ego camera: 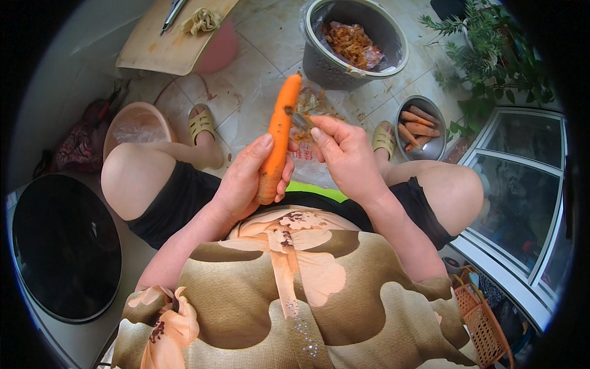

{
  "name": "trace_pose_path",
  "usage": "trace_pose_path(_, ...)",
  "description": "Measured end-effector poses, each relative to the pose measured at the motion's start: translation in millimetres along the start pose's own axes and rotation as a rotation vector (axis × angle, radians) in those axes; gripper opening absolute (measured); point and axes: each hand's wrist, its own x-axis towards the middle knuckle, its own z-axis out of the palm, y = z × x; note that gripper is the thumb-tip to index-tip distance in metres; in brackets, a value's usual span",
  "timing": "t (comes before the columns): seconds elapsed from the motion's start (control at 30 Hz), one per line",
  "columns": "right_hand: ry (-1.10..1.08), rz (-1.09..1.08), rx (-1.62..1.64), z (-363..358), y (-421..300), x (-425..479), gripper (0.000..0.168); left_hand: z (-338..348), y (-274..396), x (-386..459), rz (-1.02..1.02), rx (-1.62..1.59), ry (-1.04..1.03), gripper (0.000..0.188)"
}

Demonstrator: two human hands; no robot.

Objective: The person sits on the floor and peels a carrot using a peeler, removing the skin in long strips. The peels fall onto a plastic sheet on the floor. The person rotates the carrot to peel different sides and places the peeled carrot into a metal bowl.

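Observation:
A large orange carrot (277, 138), mostly peeled, leans slightly right of upright in my left hand (249, 175), whose fingers wrap its lower half. Dark spots mark its skin, with a bigger brown blemish on the upper part. Close to that blemish is the metal end of a small tool (302, 121), pinched between thumb and fingers of my right hand (348, 154); most of the tool is hidden, so its kind is unclear. Below both hands a clear plastic bag (318, 170) with peelings on it lies on the tiled floor.
A lined bin (311, 60) full of orange peelings stands ahead. Unpeeled carrots (417, 129) fill a steel bowl (443, 143) at right, near plants (498, 60). At left are a peach plastic basin (168, 122) and a wooden board (152, 46) bearing a cloth (203, 20) and a knife-like tool (173, 16).

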Motion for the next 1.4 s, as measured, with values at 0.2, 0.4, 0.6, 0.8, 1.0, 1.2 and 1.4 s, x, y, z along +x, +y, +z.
trace_pose_path(0.2, 0.007, 0.025, 0.037, 2.4, 2.2, -0.5, 0.026, -2.0, -1.0, 0.8, -0.028, -0.112, -0.038, 0.043)
trace_pose_path(0.4, 0.012, 0.074, 0.127, 5.0, 3.7, 0.8, 0.025, -1.3, -0.3, 0.0, -0.026, -0.091, -0.024, 0.043)
trace_pose_path(0.6, 0.134, -0.102, -0.167, 6.0, 2.0, -0.2, 0.022, -1.4, -0.5, 0.7, -0.04, -0.084, -0.039, 0.044)
trace_pose_path(0.8, 0.147, -0.201, -0.221, 3.5, 1.8, 2.2, 0.019, 0.2, 2.1, -1.1, -0.072, -0.093, -0.042, 0.046)
trace_pose_path(1.0, 0.101, -0.274, -0.22, -0.5, 3.0, 6.1, 0.018, -4.1, 3.6, -3.4, -0.103, -0.089, -0.073, 0.047)
trace_pose_path(1.2, 0.028, -0.293, -0.21, -7.2, 2.5, 10.5, 0.018, -3.8, 3.7, -5.5, -0.131, -0.099, -0.055, 0.045)
trace_pose_path(1.4, -0.005, -0.168, -0.279, -6.7, -3.3, 5.7, 0.017, -4.2, 1.7, -4.3, -0.129, 0.053, -0.013, 0.047)
